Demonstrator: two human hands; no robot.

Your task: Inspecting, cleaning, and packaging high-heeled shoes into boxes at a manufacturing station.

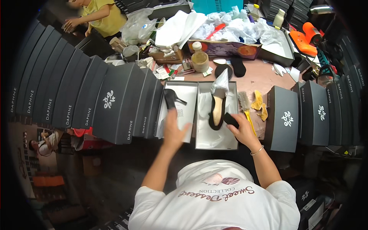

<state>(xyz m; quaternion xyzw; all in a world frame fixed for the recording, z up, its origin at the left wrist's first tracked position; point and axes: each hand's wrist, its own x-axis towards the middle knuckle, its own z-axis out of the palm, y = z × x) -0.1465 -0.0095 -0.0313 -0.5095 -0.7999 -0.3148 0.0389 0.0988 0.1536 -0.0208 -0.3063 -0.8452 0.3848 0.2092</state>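
A black high-heeled shoe (173, 100) lies on its side in the box lid (186, 135) lined in white. My left hand (174, 129), blurred, is over the lid just below that shoe, thumb spread away from the fingers; whether the fingertips touch the shoe is unclear. Beside the lid, an open shoe box (226, 141) with white paper holds another black shoe (217, 111), its tan insole up and a wad of clear wrap (220, 83) at its far end. At the box's right edge my right hand (244, 129) grips a small black pad (231, 120).
A wire brush (243, 101) with a yellow handle and yellow cloth scraps (258, 100) lie right of the box. Dark shoe boxes line the left (119, 101) and right (283, 122). Behind stand a jar (199, 61) and a carton (226, 50) of crumpled paper. A person (100, 16) is at far left.
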